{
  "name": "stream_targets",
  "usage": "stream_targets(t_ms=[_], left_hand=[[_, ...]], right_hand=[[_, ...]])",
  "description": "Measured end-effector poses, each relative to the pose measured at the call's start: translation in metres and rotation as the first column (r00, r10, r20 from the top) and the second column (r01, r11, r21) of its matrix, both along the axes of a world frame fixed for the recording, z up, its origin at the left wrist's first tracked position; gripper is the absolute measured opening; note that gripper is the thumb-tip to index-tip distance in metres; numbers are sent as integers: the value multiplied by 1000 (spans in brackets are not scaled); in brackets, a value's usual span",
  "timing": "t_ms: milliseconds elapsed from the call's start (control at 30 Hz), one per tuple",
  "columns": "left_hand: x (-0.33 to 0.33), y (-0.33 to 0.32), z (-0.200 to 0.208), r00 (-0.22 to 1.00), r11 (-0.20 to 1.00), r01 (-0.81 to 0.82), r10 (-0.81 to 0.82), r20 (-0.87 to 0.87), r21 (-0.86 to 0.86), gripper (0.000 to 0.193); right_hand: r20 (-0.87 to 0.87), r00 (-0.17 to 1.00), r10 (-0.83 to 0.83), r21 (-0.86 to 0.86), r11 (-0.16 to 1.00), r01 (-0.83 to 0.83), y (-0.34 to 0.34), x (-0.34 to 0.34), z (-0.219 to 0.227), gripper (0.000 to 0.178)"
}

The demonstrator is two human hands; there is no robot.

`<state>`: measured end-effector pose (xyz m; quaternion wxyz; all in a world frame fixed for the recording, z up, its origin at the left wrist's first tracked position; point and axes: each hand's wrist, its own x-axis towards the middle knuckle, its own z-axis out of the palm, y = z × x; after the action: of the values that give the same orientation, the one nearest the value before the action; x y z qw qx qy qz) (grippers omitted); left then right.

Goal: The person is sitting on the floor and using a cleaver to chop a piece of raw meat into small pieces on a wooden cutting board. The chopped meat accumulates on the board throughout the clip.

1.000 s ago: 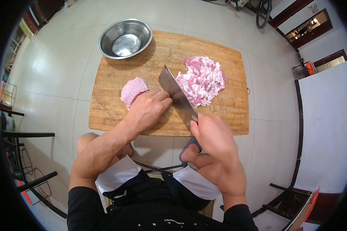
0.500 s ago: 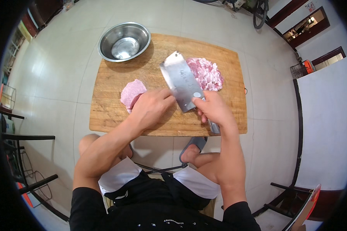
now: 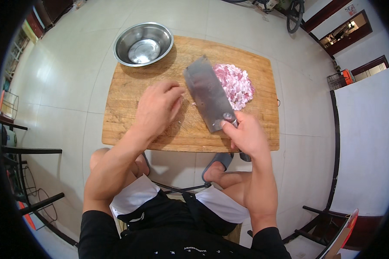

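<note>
On the board [image 3: 125,129], cut meat [image 3: 238,84] heaped, bowl [image 3: 143,52] unfilled — right hand [image 3: 250,134], fingers clamped on cleaver [image 3: 208,93]; left hand [image 3: 157,108], fingers curled, hold indeterminable.

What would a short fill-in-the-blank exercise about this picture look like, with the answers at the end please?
1. The person's ____ hand grips the cleaver.
2. The heap of cut meat is pink and ____.
3. The cutting board beneath the meat is made of ____.
4. As the person sees it, the metal bowl stands at the board's far ____ corner.

Missing words: right; white; wood; left.
</note>
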<state>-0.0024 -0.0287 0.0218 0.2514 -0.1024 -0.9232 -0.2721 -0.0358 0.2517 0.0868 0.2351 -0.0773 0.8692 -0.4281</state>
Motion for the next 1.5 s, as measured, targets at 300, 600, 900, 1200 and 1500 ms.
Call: stream_targets(t_ms=[300, 600, 900, 1200, 1500], left_hand=[[23, -22, 12, 884, 977, -189, 212, 416, -96, 69], [8, -8, 8, 948, 984, -119, 73, 309, 133, 46], [10, 13, 7, 957, 974, 16, -80, 278, 225, 45], [12, 0, 4, 977, 977, 147, -167, 131, 155, 22], [13, 5, 0, 961, 967, 229, -242, 131, 109, 23]], right_hand=[[156, 964, -216, -135, 962, 238, -15, 4, -11, 21], [108, 847, -520, -347, 779, 522, -42, 29, -19, 13], [77, 945, -318, -472, 823, 315, -20, 17, -19, 13], [-249, 958, -142, -287, 955, 66, -9, 15, -17, 16], [-212, 971, -108, -73, 993, 95, -15, 19, 0, 18]])
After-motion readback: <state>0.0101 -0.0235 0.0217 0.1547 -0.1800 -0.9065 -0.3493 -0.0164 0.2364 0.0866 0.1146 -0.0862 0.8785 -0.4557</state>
